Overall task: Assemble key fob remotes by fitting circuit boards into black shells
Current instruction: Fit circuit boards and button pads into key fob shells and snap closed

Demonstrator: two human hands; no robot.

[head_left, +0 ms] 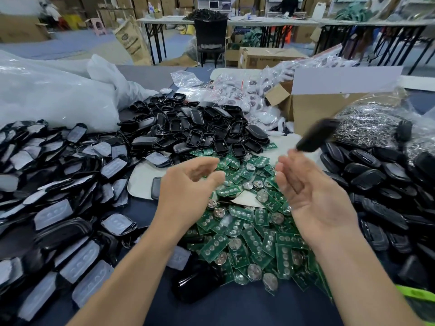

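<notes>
Both hands are raised above a heap of green rectangular circuit boards on the dark blue desk. The left hand is loosely curled and holds nothing. The right hand lies palm up with relaxed fingers. A blurred black plastic shell sits just beyond its fingertips; contact unclear. Piles of open black shells lie behind.

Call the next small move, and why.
Probably lower the left hand onto the pile of green rectangular circuit boards and pinch one: both hands are open and empty, and the blurred black plastic fob is airborne past the right hand.
</notes>
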